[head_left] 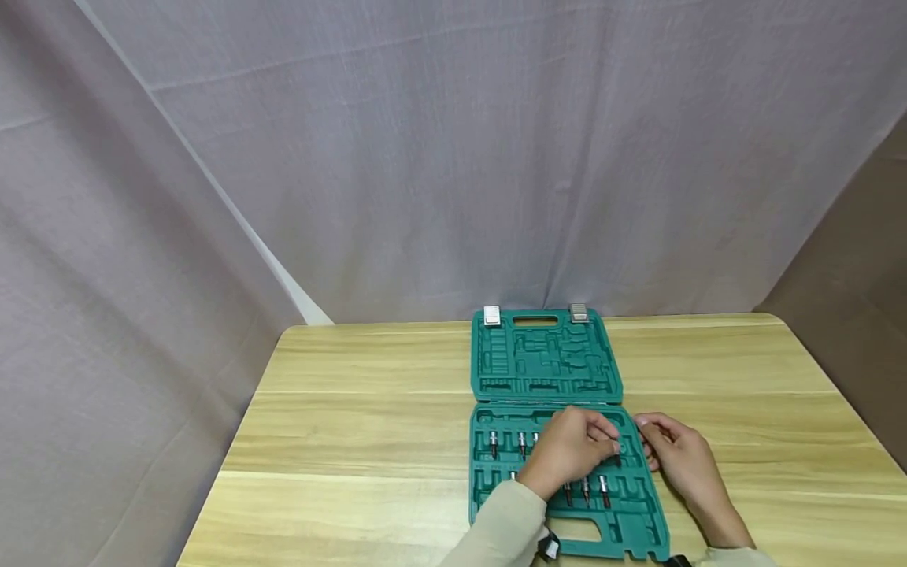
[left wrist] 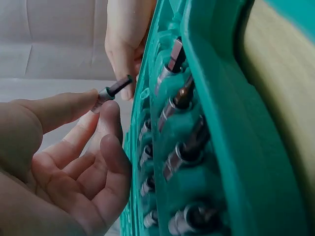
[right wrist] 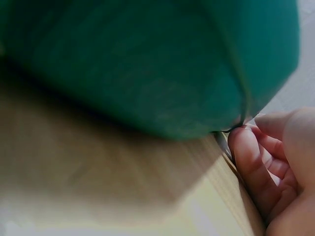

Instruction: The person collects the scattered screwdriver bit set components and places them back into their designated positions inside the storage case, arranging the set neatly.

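A green plastic tool case [head_left: 633,520] lies opened out on the table, its lower half holding short silver bit sockets [head_left: 605,490] with dark tips. My left hand [head_left: 567,447] is over the right part of this half. Between its thumb and fingertips it pinches one bit socket [left wrist: 103,96], whose dark bit points away from the palm in the left wrist view. At the case's right edge, my right hand [head_left: 682,461] grips the rim with thumb and curled fingers. In the right wrist view its fingers [right wrist: 248,155] are right at the case's lower edge.
The raised lid [head_left: 546,386] with moulded recesses and two metal latches [head_left: 492,316] stands behind the lower half. Around the case spreads a wood-grain table [head_left: 340,449]. Grey cloth [head_left: 439,181] hangs along the back and left side, with a brown surface [head_left: 850,260] at right.
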Action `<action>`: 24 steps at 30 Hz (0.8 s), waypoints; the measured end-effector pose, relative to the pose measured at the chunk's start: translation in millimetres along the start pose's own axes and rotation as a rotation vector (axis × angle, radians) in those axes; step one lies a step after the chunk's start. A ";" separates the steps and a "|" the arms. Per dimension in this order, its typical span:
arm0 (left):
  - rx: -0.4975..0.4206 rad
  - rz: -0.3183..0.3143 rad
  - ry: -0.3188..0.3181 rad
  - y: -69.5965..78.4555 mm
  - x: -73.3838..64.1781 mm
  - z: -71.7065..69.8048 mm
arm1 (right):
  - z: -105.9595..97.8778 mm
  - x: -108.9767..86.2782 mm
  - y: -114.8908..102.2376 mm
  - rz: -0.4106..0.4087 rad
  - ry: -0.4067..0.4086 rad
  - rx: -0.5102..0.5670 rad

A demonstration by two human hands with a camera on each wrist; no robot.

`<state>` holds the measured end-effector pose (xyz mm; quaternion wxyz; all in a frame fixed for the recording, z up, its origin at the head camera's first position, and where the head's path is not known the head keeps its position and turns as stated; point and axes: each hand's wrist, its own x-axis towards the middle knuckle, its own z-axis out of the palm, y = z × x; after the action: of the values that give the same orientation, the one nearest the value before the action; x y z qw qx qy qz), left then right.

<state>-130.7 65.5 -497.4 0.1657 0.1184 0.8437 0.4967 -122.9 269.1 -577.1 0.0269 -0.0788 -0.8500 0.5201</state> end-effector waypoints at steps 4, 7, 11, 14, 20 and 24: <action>0.113 0.004 -0.008 4.8 6.0 7.1 | -0.1 0.6 -0.1 0.002 0.004 0.000; 0.171 0.010 -0.008 7.3 10.6 12.8 | 0.2 0.9 0.9 0.007 0.007 -0.004; 0.263 0.020 0.009 8.9 16.0 19.5 | 0.9 1.5 2.5 0.017 0.001 0.001; 0.363 0.041 0.021 9.8 19.0 23.5 | 1.1 1.4 2.6 0.021 -0.003 0.013; 0.496 0.103 0.044 8.6 23.5 29.0 | 0.5 1.0 1.5 0.013 0.003 0.015; 0.510 0.123 0.057 6.1 25.7 30.0 | 0.4 1.5 1.6 0.021 0.000 0.012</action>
<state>-142.1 101.7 -509.7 0.0759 0.1934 0.9372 0.2802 -124.2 269.7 -578.8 0.0220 -0.0875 -0.8460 0.5255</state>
